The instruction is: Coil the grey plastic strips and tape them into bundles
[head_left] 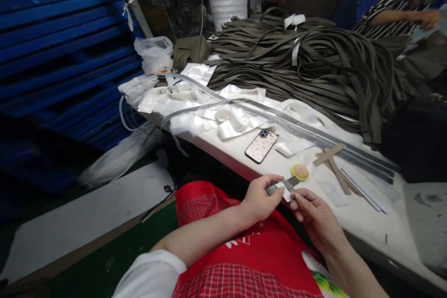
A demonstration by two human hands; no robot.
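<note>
Both hands, the left hand [258, 198] and right hand [312, 214], are pinched on a short grey strip [284, 185] with white backing, apparently mid-peel; a steady pull is called for next.

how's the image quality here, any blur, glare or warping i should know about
Head view: the hands, left and right, pinching a small grey strip, are fairly sharp; the blue panels at left are smeared and bent by wide-angle distortion; the white table and plastic wrappers are bright, near washed out; the floor under the table is dark.
</note>
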